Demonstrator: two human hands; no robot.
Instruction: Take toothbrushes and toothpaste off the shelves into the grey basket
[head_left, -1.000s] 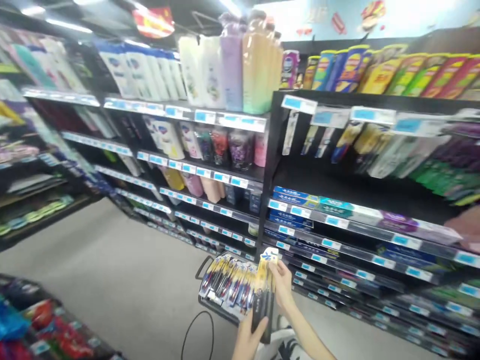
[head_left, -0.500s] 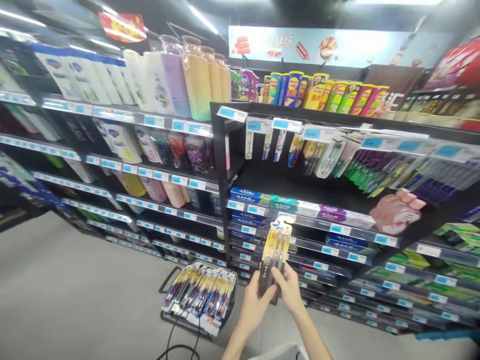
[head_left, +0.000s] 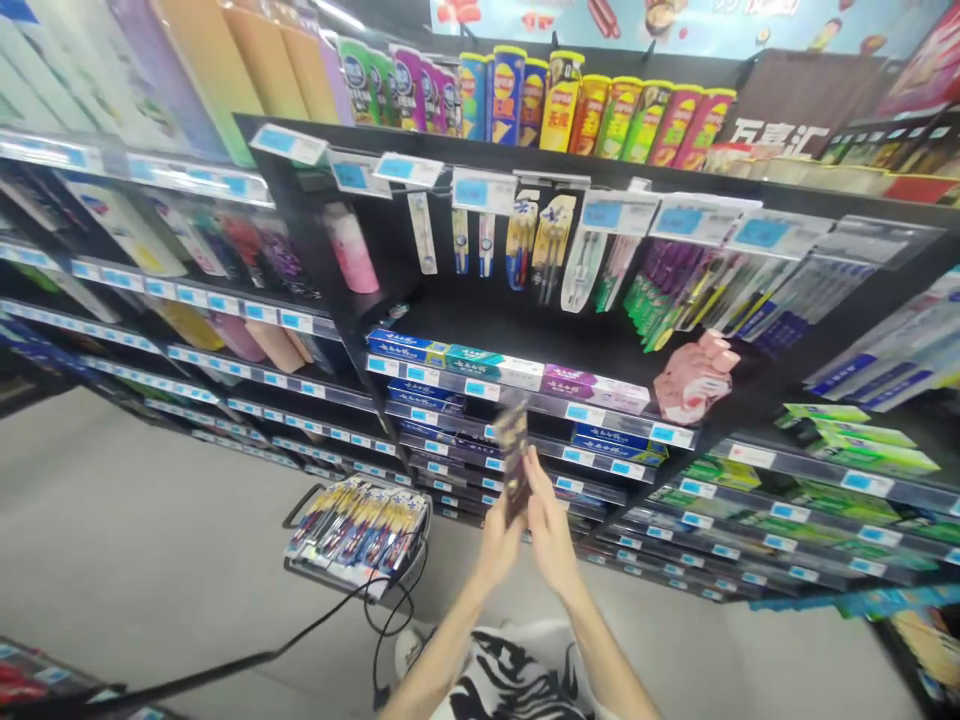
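A toothbrush pack, dark at the bottom and smeared by motion, is held out in front of the shelves. My left hand is closed round its lower end. Against its right side presses my right hand, fingers fairly straight along the edge. Similar packs with yellow-and-black cards hang from hooks above, among other toothbrushes. Down to the left, a basket holds several toothbrush packs in a row.
Toothpaste boxes line the shelf below the hooks, with a pink bundle at their right end. Chip cans stand on top. Bottles fill the left shelves. A black cable crosses the floor near the basket.
The pack has turned from facing me to a narrower, slanted angle, and my right thumb has left its front. The view has shifted right and tilted downward.
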